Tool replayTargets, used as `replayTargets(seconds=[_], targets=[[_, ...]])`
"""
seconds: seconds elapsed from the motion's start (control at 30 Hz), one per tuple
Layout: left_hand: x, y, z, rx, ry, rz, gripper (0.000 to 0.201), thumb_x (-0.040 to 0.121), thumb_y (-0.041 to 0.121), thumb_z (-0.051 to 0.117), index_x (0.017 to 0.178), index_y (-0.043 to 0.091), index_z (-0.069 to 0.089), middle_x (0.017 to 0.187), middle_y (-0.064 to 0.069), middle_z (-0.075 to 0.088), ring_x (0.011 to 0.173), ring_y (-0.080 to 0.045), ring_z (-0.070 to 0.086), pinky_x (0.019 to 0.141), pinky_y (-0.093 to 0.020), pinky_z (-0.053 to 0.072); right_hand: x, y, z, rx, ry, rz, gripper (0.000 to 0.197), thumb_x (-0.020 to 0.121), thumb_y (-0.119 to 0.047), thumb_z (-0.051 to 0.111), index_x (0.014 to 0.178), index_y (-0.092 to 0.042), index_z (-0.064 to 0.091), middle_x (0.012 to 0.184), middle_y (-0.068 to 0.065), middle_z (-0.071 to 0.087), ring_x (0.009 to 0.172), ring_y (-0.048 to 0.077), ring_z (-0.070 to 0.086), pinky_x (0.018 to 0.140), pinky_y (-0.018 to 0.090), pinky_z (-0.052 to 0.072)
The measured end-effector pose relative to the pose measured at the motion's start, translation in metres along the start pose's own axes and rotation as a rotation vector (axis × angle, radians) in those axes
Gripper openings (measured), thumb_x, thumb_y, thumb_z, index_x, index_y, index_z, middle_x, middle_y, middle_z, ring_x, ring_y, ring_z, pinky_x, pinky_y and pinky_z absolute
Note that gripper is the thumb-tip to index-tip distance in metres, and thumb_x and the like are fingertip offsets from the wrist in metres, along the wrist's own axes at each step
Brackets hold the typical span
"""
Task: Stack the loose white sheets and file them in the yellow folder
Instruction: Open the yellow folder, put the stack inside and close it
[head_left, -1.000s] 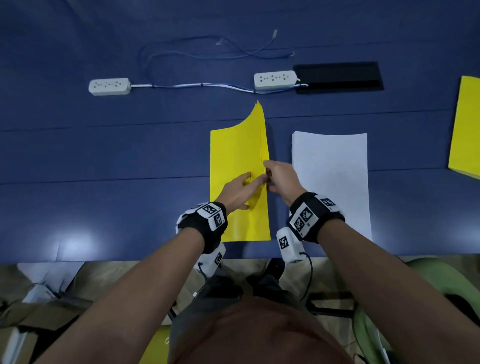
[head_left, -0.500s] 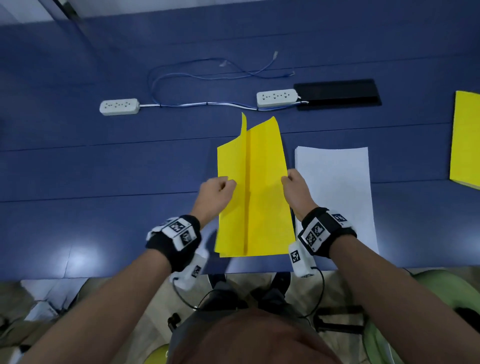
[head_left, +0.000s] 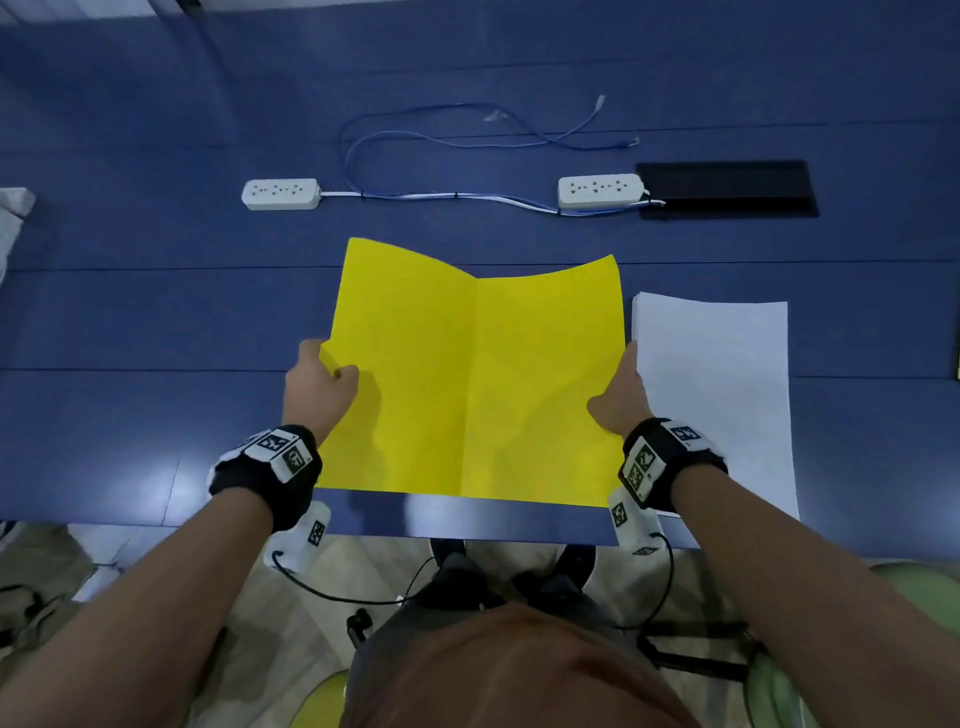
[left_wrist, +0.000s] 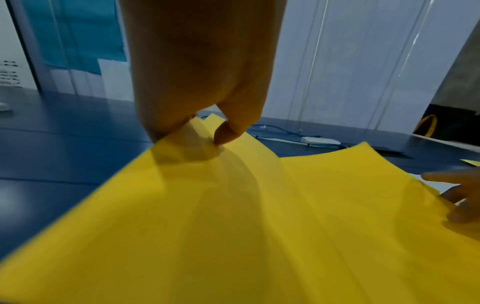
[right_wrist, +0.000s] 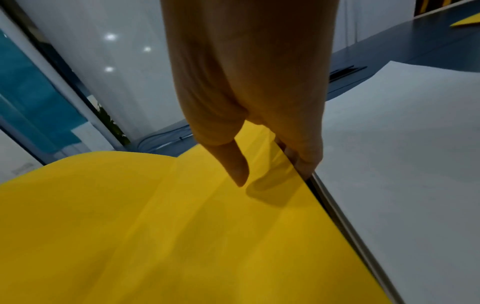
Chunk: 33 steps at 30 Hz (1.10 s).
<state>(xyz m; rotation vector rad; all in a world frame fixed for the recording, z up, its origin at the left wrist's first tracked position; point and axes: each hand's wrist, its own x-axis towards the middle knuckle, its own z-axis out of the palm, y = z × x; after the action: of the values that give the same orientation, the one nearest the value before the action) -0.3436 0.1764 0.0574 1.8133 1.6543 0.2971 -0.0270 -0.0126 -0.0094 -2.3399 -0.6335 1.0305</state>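
The yellow folder (head_left: 478, 384) lies spread wide on the blue table (head_left: 156, 322), crease down its middle and both far corners curling upward. My left hand (head_left: 324, 374) pinches the folder's left edge between thumb and fingers, which the left wrist view (left_wrist: 205, 133) shows close up on the folder (left_wrist: 259, 226). My right hand (head_left: 621, 395) holds the right edge, fingers under it and thumb over the folder (right_wrist: 155, 226), seen in the right wrist view (right_wrist: 267, 164). The stack of white sheets (head_left: 711, 395) lies flat just right of the folder (right_wrist: 402, 154), apart from it.
Two white power strips (head_left: 280, 194) (head_left: 601, 191) joined by cable lie beyond the folder, with a looped blue cable (head_left: 467, 143) behind them. A black panel (head_left: 727, 189) sits at the back right. The table's front edge (head_left: 467, 530) runs just below the folder.
The folder has gone from shut, to half spread, to fully spread. My left hand drew the left cover out to the left while my right hand kept the right edge.
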Motion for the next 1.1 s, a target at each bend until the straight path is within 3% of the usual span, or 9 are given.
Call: replayTargets(seconds=[0.07,0.13,0.17,0.4,0.57,0.77,0.87,0.97,1.1], targets=[[0.001,-0.017,0.002,0.034,-0.028,-0.053,0.062,0.092,0.013,0.059,0.146,0.008,0.028,0.099,-0.021,0.060,0.069,-0.030,0.056,0.054,-0.032,0.042,-0.001,0.006,0.003,-0.152,-0.061,0.014,0.107,0.084,-0.004,0.062,0.154,-0.017,-0.017,0.149,0.022,0.025,0.110,0.040,0.053,0.074,0.038,0.044],[0.004,-0.031,0.007,0.087,-0.064,-0.091,0.073,0.090,0.010,0.063,0.150,0.006,0.021,0.137,-0.025,0.044,0.107,-0.041,0.055,0.078,-0.044,0.048,-0.002,0.012,0.006,-0.288,-0.125,0.008,0.101,0.086,-0.008,0.063,0.156,-0.017,-0.010,0.147,0.019,0.023,0.113,0.041,0.050,0.085,0.041,0.047],[0.004,-0.037,0.011,0.123,-0.073,-0.104,0.076,0.088,0.010,0.065,0.150,0.006,0.021,0.145,-0.024,0.035,0.117,-0.043,0.050,0.087,-0.048,0.047,-0.003,0.016,0.008,-0.319,-0.143,0.005,0.098,0.085,-0.009,0.062,0.157,-0.018,-0.004,0.149,0.017,0.020,0.119,0.040,0.047,0.091,0.041,0.045],[0.003,-0.042,0.035,0.377,-0.133,-0.148,0.078,0.083,0.021,0.071,0.148,0.012,0.028,0.145,-0.022,0.024,0.127,-0.045,0.034,0.102,-0.055,0.037,-0.016,0.015,0.032,-0.396,-0.061,0.035,0.083,0.081,-0.013,0.062,0.153,-0.031,0.025,0.156,0.010,0.010,0.139,0.038,0.019,0.106,0.046,0.035],[0.003,-0.023,0.055,0.408,-0.325,0.003,0.061,0.088,0.024,0.065,0.144,0.015,0.042,0.149,-0.019,0.027,0.134,-0.041,0.032,0.104,-0.049,0.040,-0.022,0.008,0.041,-0.381,0.071,-0.160,0.066,0.081,-0.016,0.064,0.143,-0.027,0.046,0.148,0.010,0.030,0.130,0.037,0.035,0.103,0.047,0.038],[-0.011,-0.006,0.089,0.461,-0.625,-0.007,0.070,0.092,0.035,0.062,0.152,0.018,0.031,0.159,-0.016,0.014,0.137,-0.037,0.037,0.099,-0.043,0.045,-0.020,0.012,0.040,-0.354,-0.158,-0.167,0.065,0.084,-0.017,0.065,0.145,-0.024,0.044,0.147,0.008,0.034,0.130,0.033,0.036,0.104,0.044,0.040],[-0.017,0.006,0.097,0.498,-0.594,-0.021,0.066,0.093,0.036,0.059,0.150,0.016,0.033,0.156,-0.018,0.017,0.134,-0.041,0.037,0.099,-0.045,0.046,-0.021,0.012,0.036,-0.272,-0.090,-0.227,0.063,0.082,-0.017,0.065,0.143,-0.023,0.048,0.144,0.010,0.039,0.129,0.033,0.040,0.101,0.048,0.042],[-0.026,0.026,0.106,0.523,-0.515,0.075,0.064,0.094,0.032,0.058,0.151,0.017,0.031,0.158,-0.017,0.016,0.139,-0.041,0.030,0.105,-0.050,0.041,-0.023,0.013,0.027,-0.248,-0.083,-0.240,0.063,0.081,-0.019,0.067,0.141,-0.024,0.049,0.142,0.010,0.041,0.128,0.033,0.042,0.100,0.049,0.044],[-0.034,0.065,0.129,0.499,-0.496,0.217,0.060,0.095,0.032,0.057,0.149,0.016,0.036,0.154,-0.014,0.025,0.133,-0.038,0.039,0.103,-0.053,0.042,-0.021,0.025,0.000,-0.204,-0.013,-0.179,0.060,0.081,-0.020,0.067,0.139,-0.023,0.051,0.135,0.013,0.046,0.121,0.036,0.047,0.099,0.047,0.043]])
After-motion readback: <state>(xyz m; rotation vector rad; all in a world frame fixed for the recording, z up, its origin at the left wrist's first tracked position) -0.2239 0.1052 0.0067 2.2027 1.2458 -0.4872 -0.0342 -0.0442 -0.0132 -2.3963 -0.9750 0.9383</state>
